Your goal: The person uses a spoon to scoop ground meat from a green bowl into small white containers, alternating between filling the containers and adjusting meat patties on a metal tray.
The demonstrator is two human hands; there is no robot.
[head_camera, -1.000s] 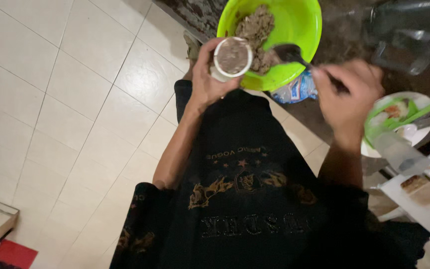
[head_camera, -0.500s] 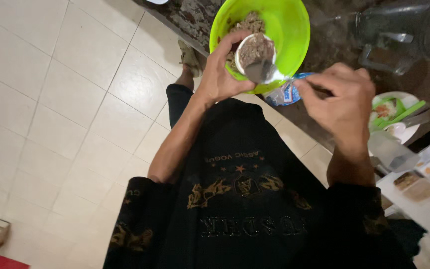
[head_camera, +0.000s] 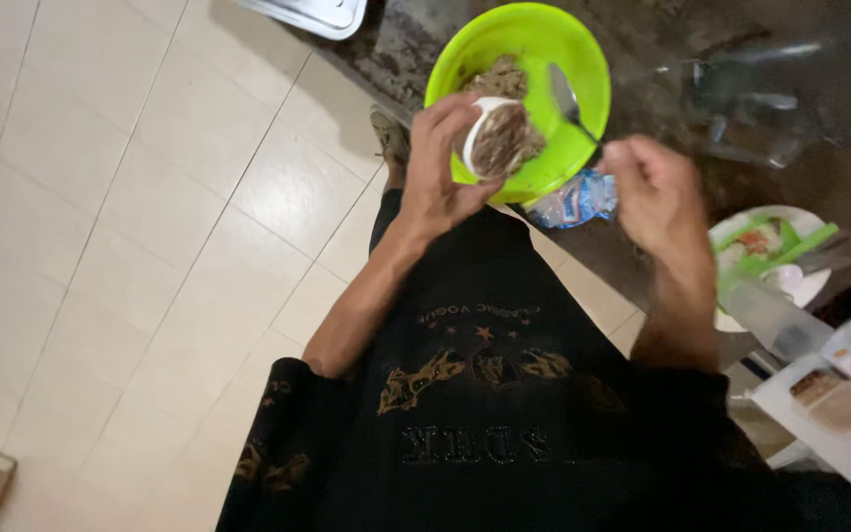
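The left hand (head_camera: 442, 163) has its grip closed around a small white cup (head_camera: 492, 138), fingers wrapped about the side wall, tilting it so the mouth faces the camera; the cup is packed with a brown, grainy food. It is held over the near rim of a lime-green bowl (head_camera: 563, 59), which stands on the dark bench (head_camera: 839, 118) and holds more of the same brown food. The right hand (head_camera: 654, 187) is closed in a pinching grip on the handle of a metal spoon (head_camera: 565, 99), whose bowl end lies inside the green bowl, just right of the cup and apart from it. A crumpled clear plastic wrapper (head_camera: 575, 202) lies below the bowl. Further right sits a white plate (head_camera: 775, 256) with green utensils. Pale floor tiles (head_camera: 150, 197) fill the left side
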